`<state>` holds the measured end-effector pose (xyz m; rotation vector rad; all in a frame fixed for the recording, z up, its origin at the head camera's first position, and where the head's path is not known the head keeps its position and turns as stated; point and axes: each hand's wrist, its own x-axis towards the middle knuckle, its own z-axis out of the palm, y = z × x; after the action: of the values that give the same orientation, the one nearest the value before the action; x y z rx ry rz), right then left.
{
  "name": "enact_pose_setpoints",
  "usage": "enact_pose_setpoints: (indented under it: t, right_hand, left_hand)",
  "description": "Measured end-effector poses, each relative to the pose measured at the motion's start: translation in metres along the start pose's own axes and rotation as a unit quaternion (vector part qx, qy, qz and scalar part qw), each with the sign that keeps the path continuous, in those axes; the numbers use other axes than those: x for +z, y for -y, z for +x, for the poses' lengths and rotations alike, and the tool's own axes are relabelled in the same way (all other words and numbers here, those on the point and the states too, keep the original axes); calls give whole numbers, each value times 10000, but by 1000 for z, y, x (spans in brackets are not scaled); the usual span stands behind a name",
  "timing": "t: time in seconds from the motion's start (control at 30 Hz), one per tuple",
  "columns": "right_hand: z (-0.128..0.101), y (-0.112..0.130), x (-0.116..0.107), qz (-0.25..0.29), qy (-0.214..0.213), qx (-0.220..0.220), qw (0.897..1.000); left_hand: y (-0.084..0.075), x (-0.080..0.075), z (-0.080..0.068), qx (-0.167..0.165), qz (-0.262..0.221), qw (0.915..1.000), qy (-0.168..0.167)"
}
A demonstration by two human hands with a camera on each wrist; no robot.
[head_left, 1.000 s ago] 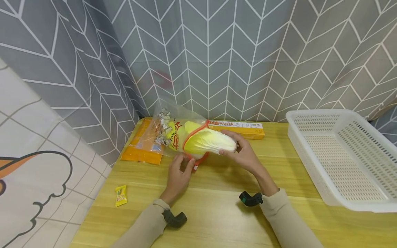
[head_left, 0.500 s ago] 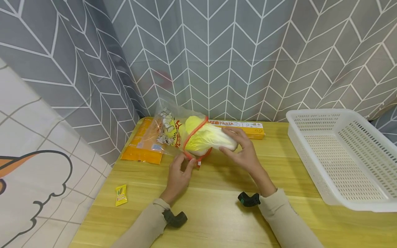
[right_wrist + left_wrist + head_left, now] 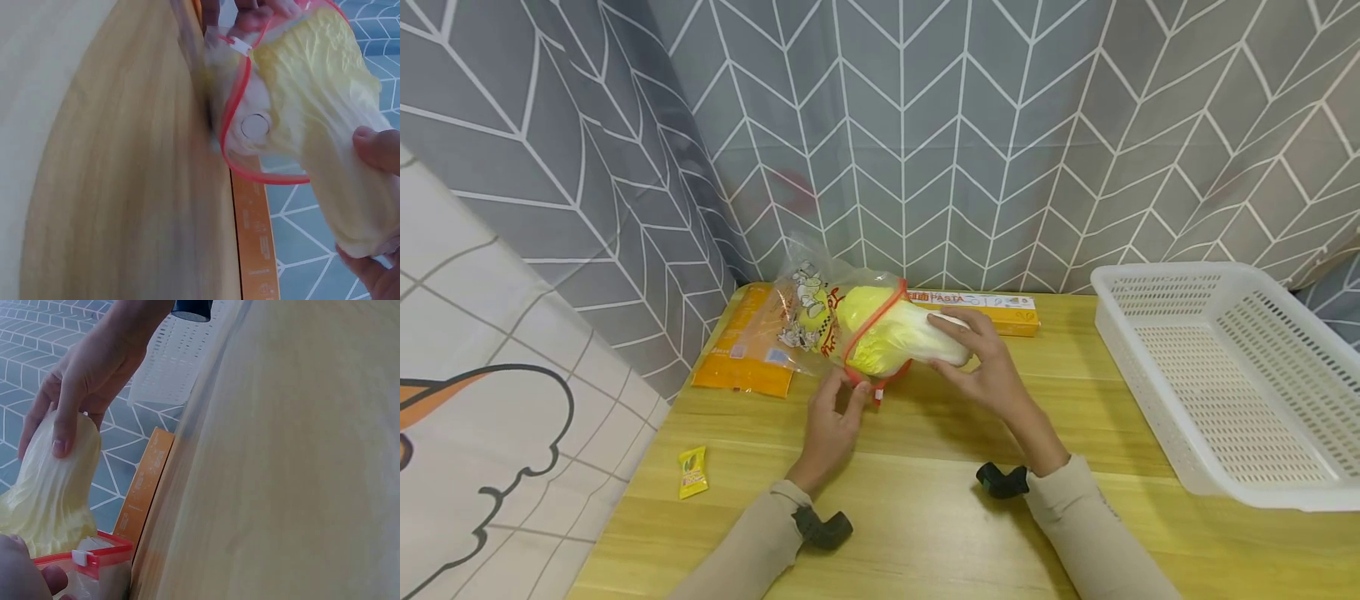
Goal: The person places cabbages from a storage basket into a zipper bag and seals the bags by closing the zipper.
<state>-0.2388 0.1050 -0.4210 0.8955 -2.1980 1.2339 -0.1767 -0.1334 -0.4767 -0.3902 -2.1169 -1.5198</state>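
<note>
Near the far edge of the table (image 3: pixel 925 517), a cabbage (image 3: pixel 895 337) sits half inside a clear zip bag (image 3: pixel 808 312); the right hand (image 3: pixel 988 371) cups its pale stem end; the left hand (image 3: pixel 835 417) pinches the bag's red rim; the cabbage looks soft and light, best held at the firmer stem; right of the cabbage stands a white basket (image 3: pixel 1225 375).
</note>
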Motion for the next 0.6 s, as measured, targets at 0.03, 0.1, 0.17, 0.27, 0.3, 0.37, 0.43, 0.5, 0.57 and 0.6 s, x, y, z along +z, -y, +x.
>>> enact_pose_setpoints:
  t: [0.03,0.1,0.17,0.27,0.3,0.37,0.43,0.5,0.57,0.6]
  right_hand:
    - [0,0,-1,-27,34,57,10000]
    - [0,1,-1,-138,59,168,9997]
    - [1,2,0,-254,53,301,9992]
    - [1,6,2,-254,-70,475,9985]
    - [1,7,3,-210,-131,555,9982]
    - [2,10,4,70,-248,856,9960]
    - [2,12,4,508,-332,1311,9895]
    - [3,15,4,948,-386,1863,9772]
    - [4,17,4,1468,-378,2437,9579]
    - [5,19,5,1676,-357,2711,9472]
  left_hand:
    - [0,0,0,11,-6,10000,-17]
    - [1,0,0,25,4,10000,-49]
    - [2,0,0,53,35,9999,-77]
    - [3,0,0,62,75,9999,-76]
    - [3,0,0,54,99,9999,-69]
    - [3,0,0,58,138,9999,-26]
    - [3,0,0,44,225,9997,36]
    - [4,1,0,16,306,9995,98]
    - [5,1,-1,-7,355,9993,154]
    - [5,1,-1,-10,372,9992,166]
